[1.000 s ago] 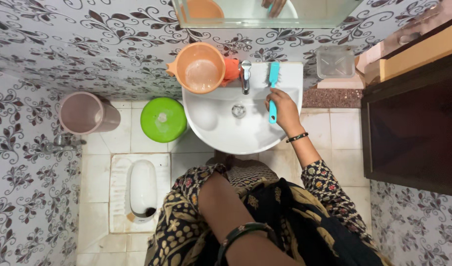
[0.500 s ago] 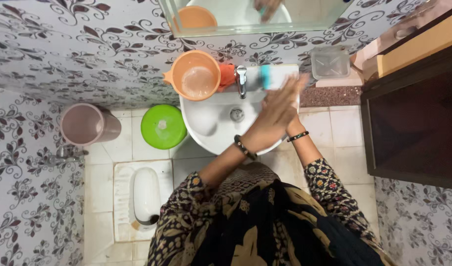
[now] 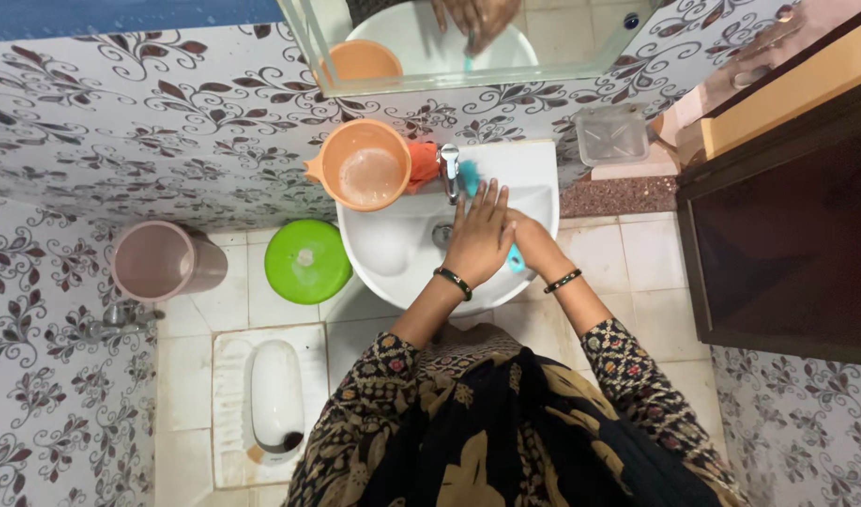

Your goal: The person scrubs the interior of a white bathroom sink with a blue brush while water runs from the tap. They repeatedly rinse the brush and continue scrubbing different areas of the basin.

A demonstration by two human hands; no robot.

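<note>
my right hand (image 3: 535, 246) grips the brush (image 3: 469, 175) at frame centre; left hand (image 3: 479, 235) lies open on top (press evenly, bristles near the tap (image 3: 449, 167)).

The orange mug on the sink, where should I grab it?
Probably by its handle. The orange mug sits upright on the sink's back left corner, beside the tap. A small orange handle sticks out at its left edge, toward the wall side. Come from the left, where nothing blocks it; both hands crowd the right.
</note>
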